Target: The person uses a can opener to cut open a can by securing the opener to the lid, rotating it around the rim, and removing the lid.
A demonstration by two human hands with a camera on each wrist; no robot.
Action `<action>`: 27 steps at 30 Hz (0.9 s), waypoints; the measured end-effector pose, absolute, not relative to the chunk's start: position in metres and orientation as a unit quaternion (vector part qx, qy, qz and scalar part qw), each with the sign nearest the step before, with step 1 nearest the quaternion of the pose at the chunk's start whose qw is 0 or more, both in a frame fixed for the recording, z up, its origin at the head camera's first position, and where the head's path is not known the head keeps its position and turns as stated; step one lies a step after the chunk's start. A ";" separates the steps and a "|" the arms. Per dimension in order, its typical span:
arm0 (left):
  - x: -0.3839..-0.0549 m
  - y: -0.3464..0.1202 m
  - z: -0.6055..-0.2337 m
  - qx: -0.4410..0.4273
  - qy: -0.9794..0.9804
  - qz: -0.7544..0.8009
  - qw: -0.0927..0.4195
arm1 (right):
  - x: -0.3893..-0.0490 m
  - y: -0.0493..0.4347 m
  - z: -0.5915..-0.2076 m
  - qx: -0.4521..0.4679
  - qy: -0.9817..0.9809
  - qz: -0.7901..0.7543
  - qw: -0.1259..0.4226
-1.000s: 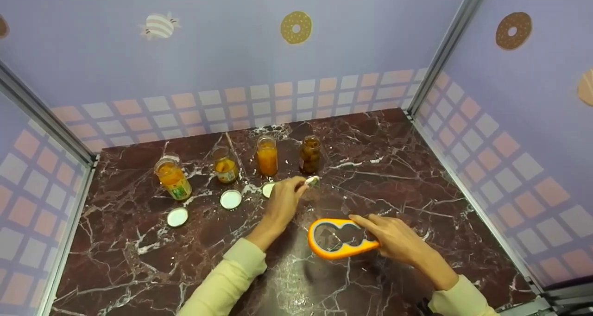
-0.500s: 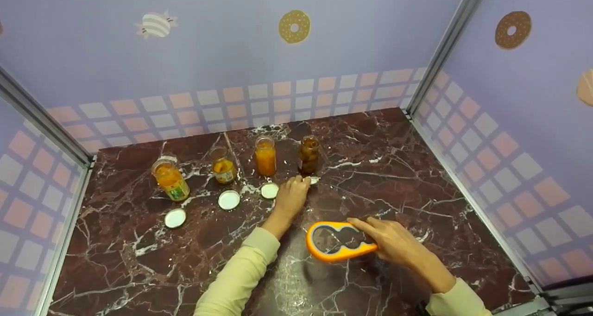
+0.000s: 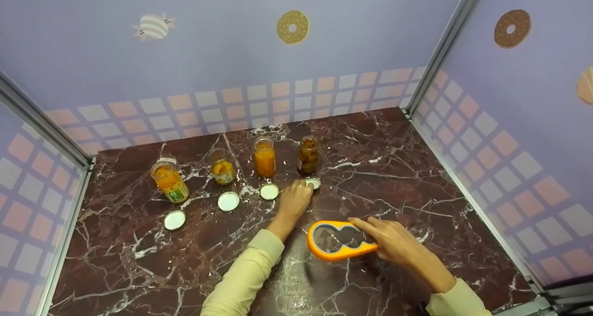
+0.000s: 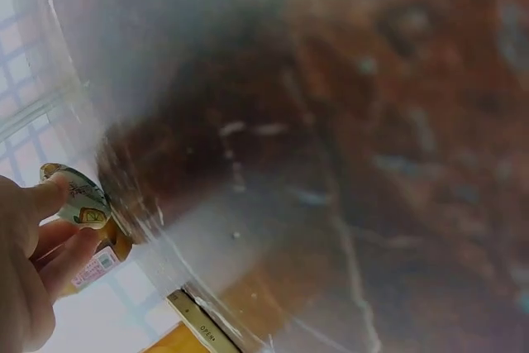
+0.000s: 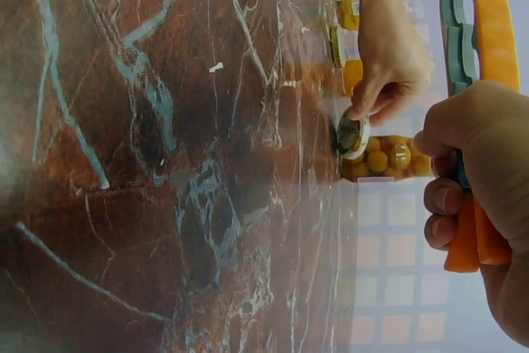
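Note:
My left hand (image 3: 295, 200) pinches a jar lid (image 3: 313, 183) by its edge, low at the tabletop. The left wrist view shows the lid (image 4: 81, 197) tilted between thumb and fingers; its lower rim seems to touch the table. Just behind it stands an open jar (image 3: 308, 156) of dark round fruit, which look like yellow-brown balls in the right wrist view. My right hand (image 3: 394, 239) grips an orange-and-grey multi-ring jar opener (image 3: 340, 258) by its handle end, held above the table. The opener's grey toothed inner edge (image 5: 456, 39) shows in the right wrist view.
To the left stand three open jars of orange-yellow contents: a tall jar (image 3: 264, 158), a short one (image 3: 223, 171) and a large one (image 3: 170, 182). Before them lie loose lids (image 3: 269, 192), (image 3: 228, 201), (image 3: 174, 220). Patterned walls enclose the marble table (image 3: 394, 177).
My left hand has lowered the lid from the air to the table in front of the dark-fruit jar, then shifted slightly toward me. The right hand and jar opener have barely moved.

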State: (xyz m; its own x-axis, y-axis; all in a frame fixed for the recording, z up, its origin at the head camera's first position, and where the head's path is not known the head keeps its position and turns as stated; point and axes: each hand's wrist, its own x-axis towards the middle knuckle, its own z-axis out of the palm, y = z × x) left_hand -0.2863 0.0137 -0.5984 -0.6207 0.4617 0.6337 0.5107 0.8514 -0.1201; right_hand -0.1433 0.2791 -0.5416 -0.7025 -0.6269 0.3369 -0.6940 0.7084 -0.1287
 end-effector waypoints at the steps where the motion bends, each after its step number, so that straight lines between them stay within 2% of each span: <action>1: -0.286 0.014 -0.600 -0.272 -0.899 -0.032 0.341 | -0.143 0.279 -0.542 0.362 -0.914 0.124 0.137; 14: -0.281 0.016 -0.604 -0.260 -0.909 -0.016 0.325 | -0.143 0.278 -0.550 0.363 -0.911 0.124 0.151; 23: -0.279 0.014 -0.601 -0.256 -0.927 -0.040 0.271 | -0.144 0.279 -0.554 0.365 -0.907 0.124 0.169; 27: -0.278 0.014 -0.598 -0.250 -0.926 -0.042 0.279 | -0.143 0.281 -0.554 0.358 -0.910 0.128 0.163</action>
State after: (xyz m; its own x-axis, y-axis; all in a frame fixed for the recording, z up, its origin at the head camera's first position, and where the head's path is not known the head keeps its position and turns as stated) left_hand -0.2778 0.0139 -0.5983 -0.7192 0.4397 0.5380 0.4862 0.8716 -0.0625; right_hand -0.1429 0.2809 -0.5543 -0.6908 -0.6096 0.3888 -0.6933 0.7111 -0.1169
